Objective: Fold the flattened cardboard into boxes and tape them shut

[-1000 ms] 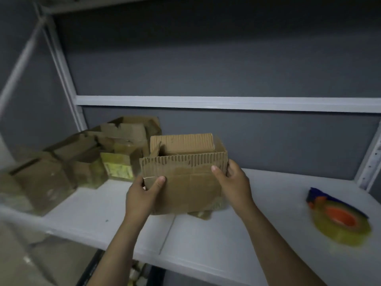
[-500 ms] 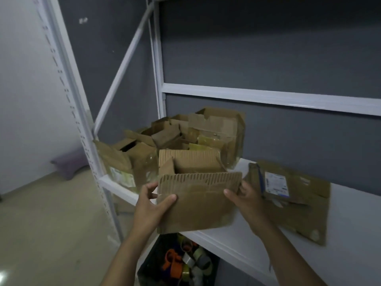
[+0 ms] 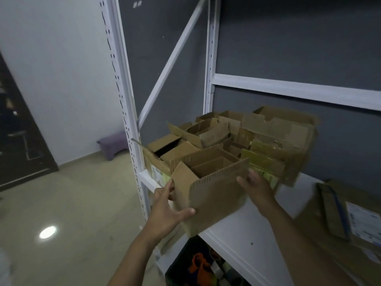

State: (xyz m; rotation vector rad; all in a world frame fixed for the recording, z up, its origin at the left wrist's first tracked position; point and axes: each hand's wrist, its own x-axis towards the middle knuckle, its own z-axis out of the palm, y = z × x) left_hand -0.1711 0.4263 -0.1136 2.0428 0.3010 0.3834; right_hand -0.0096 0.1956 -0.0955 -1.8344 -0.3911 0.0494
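Both hands have the small brown corrugated cardboard box (image 3: 216, 195), top open, over the near left end of the white metal shelf (image 3: 237, 234), just in front of the heap of folded brown boxes (image 3: 274, 139). One hand per end keeps it square, and it's probably bound for that heap. The left hand (image 3: 167, 211) grips the left corner, with the thumb across the near face. The right hand (image 3: 255, 188) pinches the right end by the thumb, and its fingers are hidden behind.

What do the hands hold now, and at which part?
An open cardboard box: the left hand grips its left end, the right hand its right end.
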